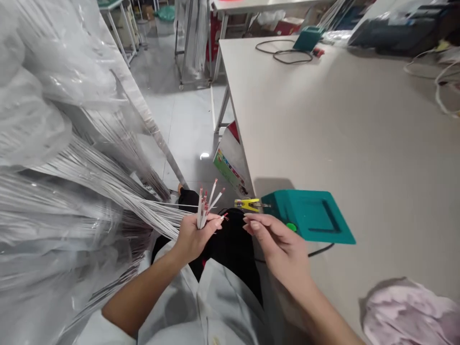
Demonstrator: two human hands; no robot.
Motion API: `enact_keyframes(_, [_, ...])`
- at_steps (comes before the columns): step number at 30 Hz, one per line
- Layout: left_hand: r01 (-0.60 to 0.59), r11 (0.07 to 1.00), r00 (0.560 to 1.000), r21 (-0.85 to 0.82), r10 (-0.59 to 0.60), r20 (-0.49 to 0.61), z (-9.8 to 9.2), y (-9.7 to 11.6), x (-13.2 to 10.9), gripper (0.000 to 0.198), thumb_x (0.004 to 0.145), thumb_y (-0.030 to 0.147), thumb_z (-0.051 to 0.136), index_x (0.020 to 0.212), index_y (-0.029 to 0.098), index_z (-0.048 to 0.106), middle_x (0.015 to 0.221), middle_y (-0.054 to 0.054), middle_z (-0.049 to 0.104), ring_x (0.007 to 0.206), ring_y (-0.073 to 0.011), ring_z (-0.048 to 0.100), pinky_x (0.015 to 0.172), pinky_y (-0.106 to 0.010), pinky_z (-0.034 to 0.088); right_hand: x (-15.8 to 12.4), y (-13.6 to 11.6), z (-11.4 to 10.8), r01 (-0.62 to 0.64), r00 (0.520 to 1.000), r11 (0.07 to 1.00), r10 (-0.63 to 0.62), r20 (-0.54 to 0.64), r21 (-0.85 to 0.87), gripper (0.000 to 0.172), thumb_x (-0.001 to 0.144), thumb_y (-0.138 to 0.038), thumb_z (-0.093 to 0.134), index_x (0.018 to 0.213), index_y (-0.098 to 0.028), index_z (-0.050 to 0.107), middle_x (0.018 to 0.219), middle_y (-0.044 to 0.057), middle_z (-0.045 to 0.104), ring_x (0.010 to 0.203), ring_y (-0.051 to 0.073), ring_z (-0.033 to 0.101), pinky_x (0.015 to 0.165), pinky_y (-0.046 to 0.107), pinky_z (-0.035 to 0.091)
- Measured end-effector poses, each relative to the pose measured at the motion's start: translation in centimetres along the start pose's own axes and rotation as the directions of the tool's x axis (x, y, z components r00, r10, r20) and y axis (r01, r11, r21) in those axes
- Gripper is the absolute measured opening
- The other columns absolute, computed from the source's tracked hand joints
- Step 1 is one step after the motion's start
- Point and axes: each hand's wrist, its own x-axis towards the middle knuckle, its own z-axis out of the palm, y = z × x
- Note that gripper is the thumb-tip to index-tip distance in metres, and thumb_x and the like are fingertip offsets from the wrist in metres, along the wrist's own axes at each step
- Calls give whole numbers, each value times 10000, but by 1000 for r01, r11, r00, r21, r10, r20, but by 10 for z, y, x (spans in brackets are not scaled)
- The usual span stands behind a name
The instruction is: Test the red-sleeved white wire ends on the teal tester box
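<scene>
My left hand (196, 235) is closed around several white cables (204, 211), whose stripped ends with red and bare wire point up from the fist. One more cable end sticks out past the thumb toward my right hand. The cables trail off left in a long bundle (143, 211). My right hand (276, 239) is a short gap to the right, thumb and fingertips pinched together; anything between them is too small to make out. Just beyond it, a teal box (319, 215) with a green button (291, 227) sits at the table edge, a yellow clip (247, 204) jutting from its left side.
Plastic-wrapped cable bundles (39, 120) fill the left side on a metal-framed rack. The white table (341, 129) spans the right, bearing a second teal box (309, 38) with a black cord and a pinkish cloth (409, 311). A printed carton (233, 160) stands below the table edge.
</scene>
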Motion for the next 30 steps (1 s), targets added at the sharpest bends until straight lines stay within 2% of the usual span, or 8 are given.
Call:
enact_keyframes(7, [-71,997,990,-4,71,118,-11,-6,-8,180,752,273,589,682,128,670,659,-17,619,664,-133,539,667,-245,424,30,-17,11,289,914,946,-227,336,-147,180,858,-286,537,970,-215,658,953,63,679,896,177,629,805,327,510])
enact_keyframes(11, [-148,986,975,72,134,176,-17,-7,-10,230,789,289,542,630,140,614,631,2,569,631,-120,510,652,-236,409,43,-27,14,394,788,908,-256,561,-139,163,854,-288,525,862,-231,678,840,27,669,751,135,624,669,275,505])
enact_keyframes(13, [-183,981,970,68,169,173,-18,-7,-9,227,799,285,526,645,145,614,661,-4,582,658,-127,526,676,-241,410,47,-28,13,385,760,916,-245,602,-113,173,854,-274,519,808,-224,678,778,14,658,694,118,610,616,252,486])
enact_keyframes(16, [-181,983,970,-9,180,161,-16,-6,-7,242,798,300,532,635,141,613,636,-8,579,629,-118,515,648,-241,399,49,-25,13,252,804,967,-229,549,35,132,827,-263,569,768,-206,672,741,12,651,678,114,607,615,250,485])
enact_keyframes(18, [-138,985,973,-99,154,172,-14,-5,-5,257,794,332,541,640,137,607,530,18,508,514,-88,444,544,-226,357,44,-19,18,48,865,980,-136,483,191,113,800,-289,612,756,-200,665,732,11,642,623,108,597,558,242,485])
enact_keyframes(21, [-68,974,979,-216,107,175,-8,-6,-4,277,788,378,551,669,132,597,436,63,388,404,-55,323,439,-216,261,33,-11,31,-255,908,882,79,411,396,169,753,-362,665,744,-193,654,724,10,620,519,92,549,420,217,430])
enact_keyframes(26, [-30,931,984,-364,91,154,1,-14,-2,266,786,380,577,739,121,618,451,65,414,401,-45,320,431,-216,251,21,-8,47,-500,862,678,325,390,538,308,675,-478,706,718,-186,621,582,-15,550,437,72,441,354,196,320])
enact_keyframes(30, [0,907,984,-422,74,159,5,-19,0,258,787,370,591,740,119,627,444,70,392,404,-43,315,432,-216,243,21,-8,48,-572,820,559,383,425,601,306,626,-451,751,698,-177,637,574,-22,535,416,47,358,357,192,271])
